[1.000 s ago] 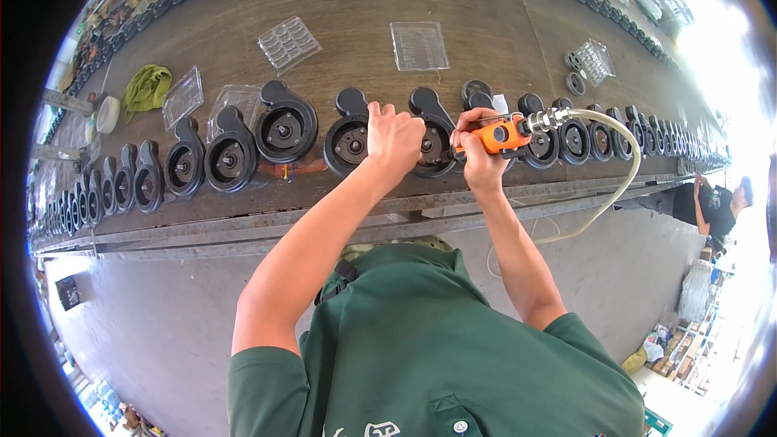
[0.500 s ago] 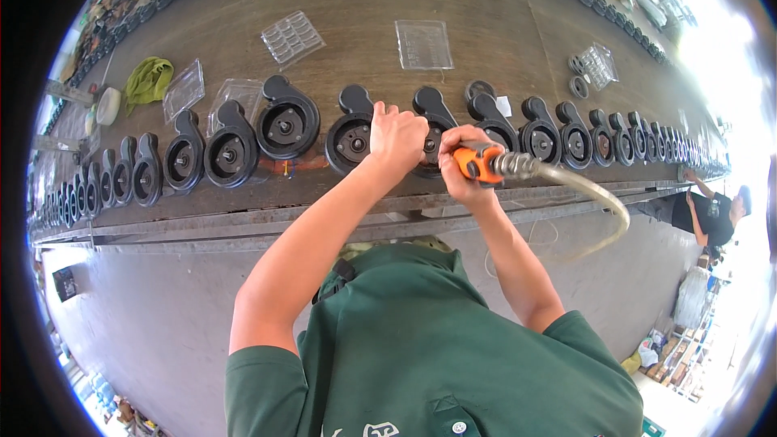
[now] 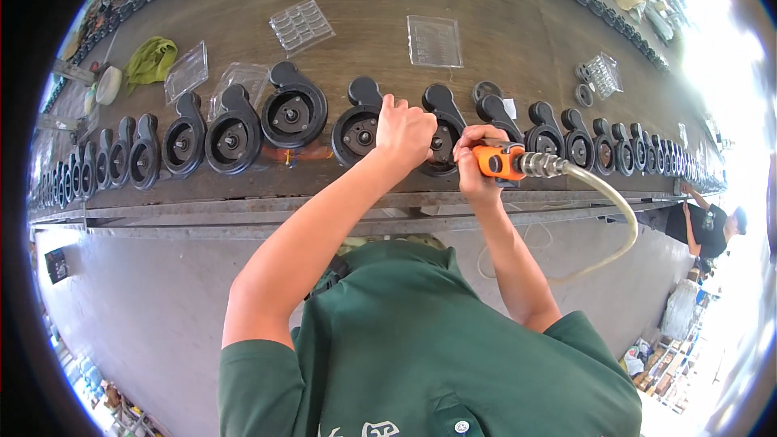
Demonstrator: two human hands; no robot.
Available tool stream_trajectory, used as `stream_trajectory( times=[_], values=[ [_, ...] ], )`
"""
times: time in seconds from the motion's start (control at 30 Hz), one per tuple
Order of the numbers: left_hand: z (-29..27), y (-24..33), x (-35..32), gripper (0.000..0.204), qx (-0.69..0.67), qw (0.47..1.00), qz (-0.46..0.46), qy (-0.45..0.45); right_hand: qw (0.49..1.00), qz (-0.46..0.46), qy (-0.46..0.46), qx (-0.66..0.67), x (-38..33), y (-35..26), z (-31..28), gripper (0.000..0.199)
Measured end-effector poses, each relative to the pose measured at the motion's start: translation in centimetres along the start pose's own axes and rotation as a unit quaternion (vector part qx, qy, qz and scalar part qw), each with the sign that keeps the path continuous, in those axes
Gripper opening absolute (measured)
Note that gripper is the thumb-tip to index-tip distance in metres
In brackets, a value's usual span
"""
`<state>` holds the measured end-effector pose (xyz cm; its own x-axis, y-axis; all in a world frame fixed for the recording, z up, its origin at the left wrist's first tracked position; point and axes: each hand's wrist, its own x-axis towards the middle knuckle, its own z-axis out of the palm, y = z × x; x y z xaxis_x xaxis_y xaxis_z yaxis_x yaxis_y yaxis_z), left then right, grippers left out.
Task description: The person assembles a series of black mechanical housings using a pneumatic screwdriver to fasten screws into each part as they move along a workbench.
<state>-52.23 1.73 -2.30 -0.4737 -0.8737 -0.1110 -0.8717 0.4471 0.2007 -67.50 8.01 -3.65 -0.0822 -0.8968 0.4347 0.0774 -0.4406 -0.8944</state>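
Note:
My right hand (image 3: 479,171) is wrapped round an orange and black air-powered driver (image 3: 499,163), with a metal fitting and a clear hose (image 3: 613,195) trailing to the right. The driver's tip is hidden by my hands. My left hand (image 3: 407,133) is closed, its knuckles up, between two round black housings; whatever its fingers grip is hidden. Beside it on the left lies one black housing (image 3: 346,131) with a round lobe on top. The other black housing (image 3: 442,107), partly covered by both hands, shows a metal centre below its lobe.
More black housings (image 3: 294,116) form a long row along the table's near edge, left and right. Clear plastic trays (image 3: 434,41), a green cloth (image 3: 151,60) and loose rings (image 3: 583,95) lie beyond them. Another person (image 3: 702,224) stands at the far right.
The view has shifted slightly, so the table's things sit a little further right. My right hand and the driver have moved slightly right; my left hand stays closed by the same housings.

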Motion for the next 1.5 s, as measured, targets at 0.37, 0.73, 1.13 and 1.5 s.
stream_trajectory(
  times=[0.37,0.73,1.13,1.5],
  values=[
    [0.3,0.0,0.0,0.031,-0.014,0.999,-0.001,0.029,0.997,0.030,0.061,-0.019,1.1,-0.7,0.9,0.025],
    [1.2,-3.1,-3.3,0.091,-0.127,0.975,0.105,0.149,0.995,0.037,0.088,0.029,2.8,-2.7,0.7,0.024],
    [1.9,-3.6,-3.8,0.104,-0.080,0.974,0.116,0.178,0.991,-0.003,0.126,0.054,6.6,0.6,0.5,0.022],
    [1.5,-3.7,-3.8,0.106,-0.073,0.979,0.115,0.152,0.996,0.027,0.064,0.054,6.6,1.1,0.3,0.022]
  ],
)
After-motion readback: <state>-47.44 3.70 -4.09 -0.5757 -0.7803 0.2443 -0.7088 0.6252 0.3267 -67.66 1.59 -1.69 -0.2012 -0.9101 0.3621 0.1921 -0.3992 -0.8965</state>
